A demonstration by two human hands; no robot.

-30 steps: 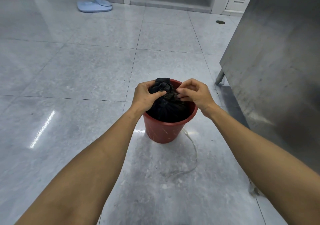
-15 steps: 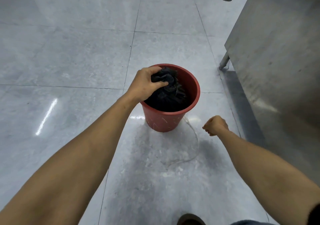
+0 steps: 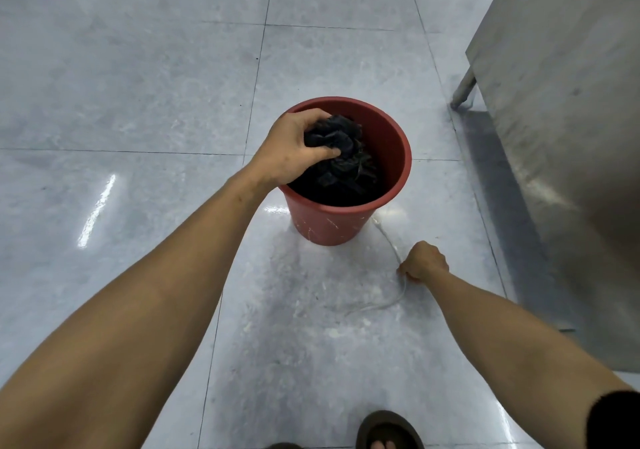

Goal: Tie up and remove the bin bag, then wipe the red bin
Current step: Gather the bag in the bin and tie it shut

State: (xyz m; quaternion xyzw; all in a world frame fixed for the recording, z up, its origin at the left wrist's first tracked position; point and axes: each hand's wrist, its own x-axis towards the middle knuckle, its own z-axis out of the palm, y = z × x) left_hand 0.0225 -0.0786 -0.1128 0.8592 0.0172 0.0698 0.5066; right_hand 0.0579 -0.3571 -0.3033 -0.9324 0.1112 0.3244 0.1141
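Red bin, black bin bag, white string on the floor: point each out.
red bin (image 3: 329,225): head view, front outer wall.
black bin bag (image 3: 341,137): head view, gathered top.
white string (image 3: 389,240): head view, stretch between bin and right hand.

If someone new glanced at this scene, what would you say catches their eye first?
The red bin at the centre of the grey tiled floor stands out most, with the left hand gripping the gathered top of the black bin bag inside it. Nearer the viewer, the right hand is closed at a thin white string lying on the floor. A steel cabinet fills the right edge.
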